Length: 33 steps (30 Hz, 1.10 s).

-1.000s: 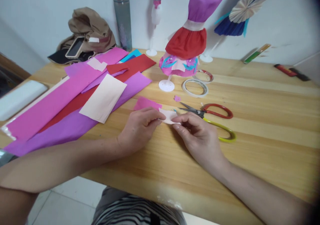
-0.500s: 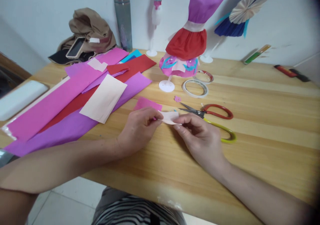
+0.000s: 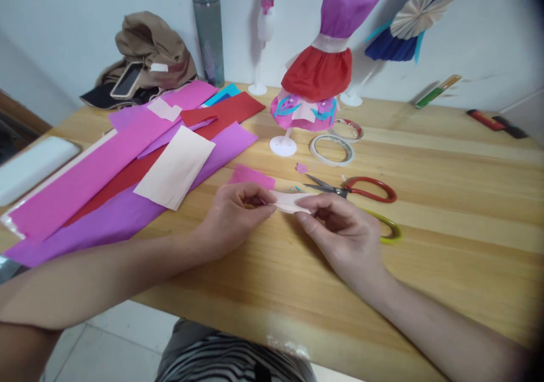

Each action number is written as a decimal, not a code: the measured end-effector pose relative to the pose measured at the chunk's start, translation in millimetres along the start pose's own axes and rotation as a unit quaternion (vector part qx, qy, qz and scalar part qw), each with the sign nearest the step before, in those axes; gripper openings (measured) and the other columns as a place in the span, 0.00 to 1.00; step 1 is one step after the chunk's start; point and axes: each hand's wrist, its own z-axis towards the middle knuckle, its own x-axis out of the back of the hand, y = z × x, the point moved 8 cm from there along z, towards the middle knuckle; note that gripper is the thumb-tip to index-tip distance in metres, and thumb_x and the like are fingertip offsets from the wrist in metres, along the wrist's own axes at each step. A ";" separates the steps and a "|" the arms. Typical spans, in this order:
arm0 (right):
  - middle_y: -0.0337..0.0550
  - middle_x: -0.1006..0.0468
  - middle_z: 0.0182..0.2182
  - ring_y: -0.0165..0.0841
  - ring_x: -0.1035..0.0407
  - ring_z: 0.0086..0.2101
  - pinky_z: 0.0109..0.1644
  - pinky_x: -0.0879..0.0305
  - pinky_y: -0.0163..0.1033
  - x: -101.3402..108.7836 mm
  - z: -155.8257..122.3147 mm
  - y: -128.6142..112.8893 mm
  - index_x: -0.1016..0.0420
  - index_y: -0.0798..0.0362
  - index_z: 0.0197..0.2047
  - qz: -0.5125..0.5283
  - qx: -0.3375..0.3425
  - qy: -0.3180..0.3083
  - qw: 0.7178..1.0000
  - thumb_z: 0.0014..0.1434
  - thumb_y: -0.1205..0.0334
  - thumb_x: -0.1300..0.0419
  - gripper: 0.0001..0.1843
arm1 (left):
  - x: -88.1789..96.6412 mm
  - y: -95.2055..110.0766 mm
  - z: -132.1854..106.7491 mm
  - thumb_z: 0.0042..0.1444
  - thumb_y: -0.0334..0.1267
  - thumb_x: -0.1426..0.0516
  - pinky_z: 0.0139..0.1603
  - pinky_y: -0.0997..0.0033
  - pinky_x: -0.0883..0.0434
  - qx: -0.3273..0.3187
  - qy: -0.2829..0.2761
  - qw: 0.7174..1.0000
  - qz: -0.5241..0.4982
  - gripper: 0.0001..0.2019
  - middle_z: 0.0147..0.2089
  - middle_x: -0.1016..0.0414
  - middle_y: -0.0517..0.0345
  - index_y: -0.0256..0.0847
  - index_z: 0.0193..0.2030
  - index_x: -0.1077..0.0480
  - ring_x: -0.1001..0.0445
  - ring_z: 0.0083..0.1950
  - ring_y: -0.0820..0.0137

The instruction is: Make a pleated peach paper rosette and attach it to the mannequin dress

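A small pale pink strip of paper [image 3: 289, 201] is stretched between my two hands, just above the table. My left hand [image 3: 236, 217] pinches its left end between thumb and fingers. At the other end, my right hand [image 3: 344, 226] grips it the same way, its fingertips covering that edge. Behind the hands lies a bright pink paper piece [image 3: 251, 176], partly hidden by my left hand. Scissors [image 3: 335, 188] with one red and one yellow handle lie behind my right hand, which covers part of the yellow one. A tiny pink cut-out [image 3: 301, 168] rests near the blade tips.
Layered pink, red and purple paper sheets [image 3: 106, 169] spread across the left, topped by a pale rectangle [image 3: 176, 166]. Tape rolls [image 3: 317, 154] lie beside a stand bearing a paper dress [image 3: 323, 76]. A tall bottle [image 3: 208, 36] and a brown cloth bag [image 3: 148, 42] stand at the back.
My right hand has shifted slightly to the right, and the paper strip between the hands looks longer and more drawn out. My left hand has hardly moved.
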 end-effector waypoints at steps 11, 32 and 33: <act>0.43 0.20 0.31 0.34 0.28 0.29 0.30 0.31 0.40 -2.5 1.2 -1.5 0.18 0.48 0.39 -0.041 0.027 -0.003 0.999 0.58 0.65 0.36 0.07 | 2.5 12.9 -5.0 0.55 0.27 0.39 0.41 0.73 0.23 -0.121 0.014 0.988 0.095 0.07 0.37 0.17 0.58 0.39 0.38 0.20 0.20 0.37 0.72; 0.42 0.16 0.33 0.36 0.22 0.32 0.35 0.26 0.42 -4.8 -0.7 1.9 0.21 0.47 0.33 -0.024 -0.005 -0.019 1.000 0.58 0.63 0.36 0.03 | -1.6 25.5 -9.1 0.58 0.27 0.41 0.39 0.75 0.29 -0.174 -0.001 0.968 0.180 0.07 0.35 0.27 0.58 0.38 0.33 0.22 0.27 0.37 0.73; 0.43 0.16 0.33 0.36 0.23 0.32 0.35 0.27 0.41 -4.0 -0.6 1.0 0.20 0.47 0.33 -0.025 0.001 -0.014 1.000 0.58 0.64 0.36 0.03 | -1.4 24.0 -8.8 0.58 0.27 0.41 0.38 0.75 0.29 -0.166 -0.001 0.971 0.171 0.06 0.35 0.27 0.58 0.38 0.33 0.23 0.27 0.37 0.73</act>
